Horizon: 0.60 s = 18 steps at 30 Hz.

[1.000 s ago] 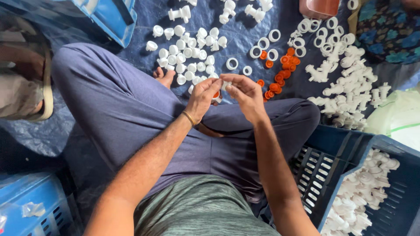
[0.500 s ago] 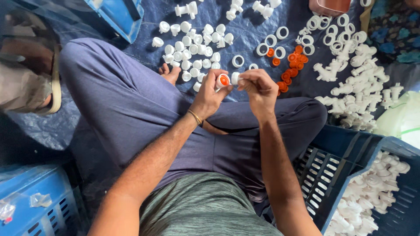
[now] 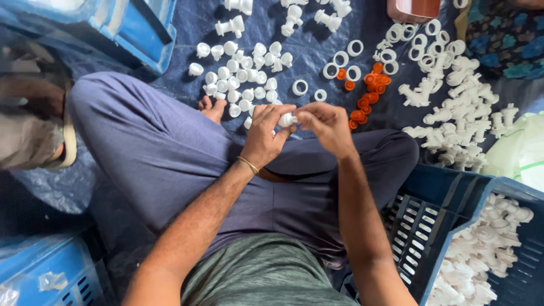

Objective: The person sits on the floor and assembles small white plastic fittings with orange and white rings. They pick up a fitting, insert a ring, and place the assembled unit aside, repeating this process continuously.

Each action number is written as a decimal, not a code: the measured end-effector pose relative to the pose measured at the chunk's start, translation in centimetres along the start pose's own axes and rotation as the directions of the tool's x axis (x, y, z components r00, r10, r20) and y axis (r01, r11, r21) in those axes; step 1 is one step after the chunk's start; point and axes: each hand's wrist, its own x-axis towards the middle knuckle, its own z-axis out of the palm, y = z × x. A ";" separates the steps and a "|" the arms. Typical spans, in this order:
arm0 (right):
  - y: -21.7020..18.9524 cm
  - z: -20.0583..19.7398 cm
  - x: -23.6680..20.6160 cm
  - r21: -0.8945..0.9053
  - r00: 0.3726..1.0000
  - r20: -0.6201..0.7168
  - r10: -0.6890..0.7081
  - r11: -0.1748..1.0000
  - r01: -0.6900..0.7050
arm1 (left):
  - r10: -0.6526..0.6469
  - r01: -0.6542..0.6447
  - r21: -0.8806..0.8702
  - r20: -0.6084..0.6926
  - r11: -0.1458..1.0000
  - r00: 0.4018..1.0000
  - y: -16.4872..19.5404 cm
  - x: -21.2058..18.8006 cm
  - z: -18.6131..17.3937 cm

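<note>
- Crate (image 3: pixel 481 192), blue, is seen at the near right, with white plastic fittings (image 3: pixel 487 249) heaped inside.
- Crossed legs in purple trousers (image 3: pixel 170 164) are seen below the hands.
- A small white plastic part (image 3: pixel 287 119) is pinched over the lap between the left hand (image 3: pixel 266 136) and the right hand (image 3: pixel 326 126), both closed on it.
- White caps (image 3: pixel 243 85) are spread on the blue tarp (image 3: pixel 306 56) just beyond the hands.
- Orange caps (image 3: pixel 368 99) and white rings (image 3: pixel 396 48) are scattered farther right.
- More white fittings (image 3: pixel 459 113) are piled at the far right.
</note>
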 end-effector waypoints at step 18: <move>1.1 -2.7 4.3 -0.141 0.984 -0.037 -0.175 0.976 0.168 | -0.108 0.105 -0.071 -0.049 0.992 0.993 -1.9 0.1 0.3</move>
